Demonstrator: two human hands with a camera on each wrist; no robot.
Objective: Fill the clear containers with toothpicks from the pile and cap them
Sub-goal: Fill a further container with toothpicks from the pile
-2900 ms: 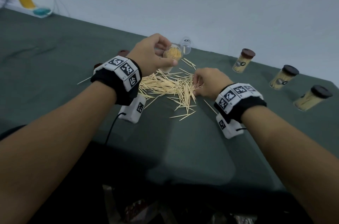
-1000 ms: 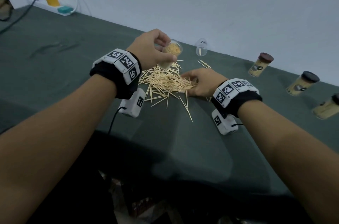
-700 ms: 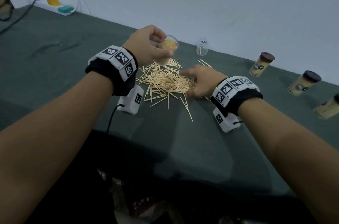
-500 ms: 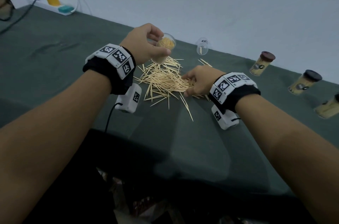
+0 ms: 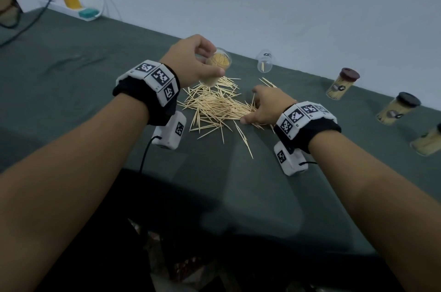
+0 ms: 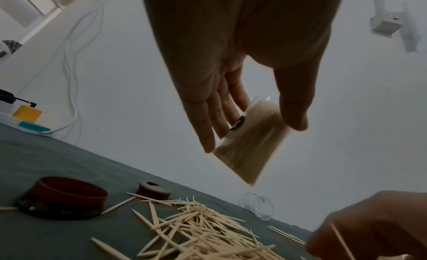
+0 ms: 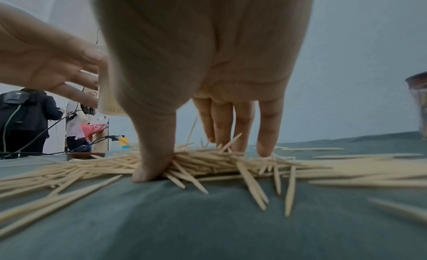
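The right hand (image 5: 265, 106) sits nearest, fingertips (image 7: 265, 150) and thumb planted down into the near right edge of the toothpick pile (image 5: 214, 107), closing around a bunch of sticks against the green cloth of the table (image 5: 214, 196), with one toothpick standing up between its fingers. Loose sticks fan out toward the person from under that hand. Just beyond and to the left of it, the left hand (image 5: 191, 62) hovers above the far side of the pile, its fingers and thumb wrapped round a clear container (image 5: 216, 68) held tilted, its open mouth turned up toward the right hand and already packed with toothpicks. Below and left of the left hand, two brown caps (image 6: 62, 198) lie on the cloth at the pile's edge. Past the right hand, an empty clear container (image 5: 265, 61) lies on its side with a stick or two inside. Far off to the right of the right hand, three filled, capped containers (image 5: 341, 87) stand in a row. Far to the left of the left hand, at the table's back edge, lies a power strip (image 5: 78, 11) with plugs in it
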